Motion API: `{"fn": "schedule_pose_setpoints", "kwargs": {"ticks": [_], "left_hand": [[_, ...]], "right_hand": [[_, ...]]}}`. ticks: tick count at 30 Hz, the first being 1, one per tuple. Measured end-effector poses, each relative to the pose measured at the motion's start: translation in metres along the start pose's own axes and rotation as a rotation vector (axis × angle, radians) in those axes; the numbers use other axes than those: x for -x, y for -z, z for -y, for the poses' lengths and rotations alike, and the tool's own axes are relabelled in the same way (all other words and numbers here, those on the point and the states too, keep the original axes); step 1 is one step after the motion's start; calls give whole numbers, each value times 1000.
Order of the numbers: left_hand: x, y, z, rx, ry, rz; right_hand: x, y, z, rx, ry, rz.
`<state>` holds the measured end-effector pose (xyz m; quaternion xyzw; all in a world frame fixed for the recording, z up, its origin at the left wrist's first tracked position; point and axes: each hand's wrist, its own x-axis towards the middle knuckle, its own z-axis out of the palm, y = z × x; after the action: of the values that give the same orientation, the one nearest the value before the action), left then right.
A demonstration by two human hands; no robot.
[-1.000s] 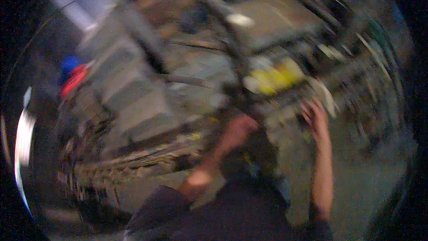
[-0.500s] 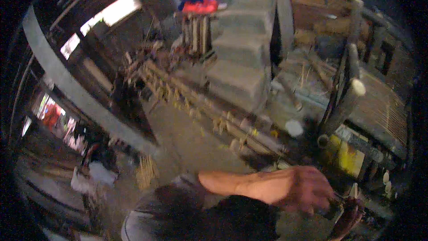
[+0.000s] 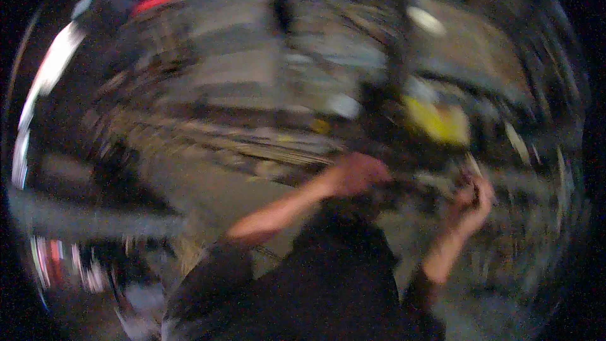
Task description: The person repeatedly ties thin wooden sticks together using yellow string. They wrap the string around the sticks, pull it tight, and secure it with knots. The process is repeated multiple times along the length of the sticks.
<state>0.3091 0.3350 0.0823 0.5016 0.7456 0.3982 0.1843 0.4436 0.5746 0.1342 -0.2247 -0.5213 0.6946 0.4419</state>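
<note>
Motion blur smears the whole view. My left hand (image 3: 363,173) is in the middle, palm turned down, beside the long row of wooden strips. Its fingers are too smeared to show whether it holds anything. Farther right, my right hand (image 3: 473,201) is raised with its fingers curled. A thin, pale stick-like piece (image 3: 473,165) sticks up from its fingertips, and a darker bit by the fingers cannot be made out. The two hands are apart.
Long wooden strips (image 3: 240,145) run across the floor ahead of me. Grey steps (image 3: 230,31) rise behind them. A yellow object (image 3: 435,120) and a round pale one (image 3: 344,106) lie beyond my hands. At far left stretches a grey beam (image 3: 95,213).
The view has swung to the right. My hands, close together before, are now apart: the left has drawn away from the right, which stays curled around the pale piece.
</note>
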Motion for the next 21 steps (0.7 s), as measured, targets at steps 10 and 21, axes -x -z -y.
{"fn": "schedule_pose_setpoints", "kwargs": {"ticks": [10, 21], "left_hand": [[-28, -8, 21, -176, 214, -76], [-36, -39, 59, -329, -100, -98]], "right_hand": [[28, -43, -103, 214, -226, 169], [92, 172, -109, 368, -430, 98]]}}
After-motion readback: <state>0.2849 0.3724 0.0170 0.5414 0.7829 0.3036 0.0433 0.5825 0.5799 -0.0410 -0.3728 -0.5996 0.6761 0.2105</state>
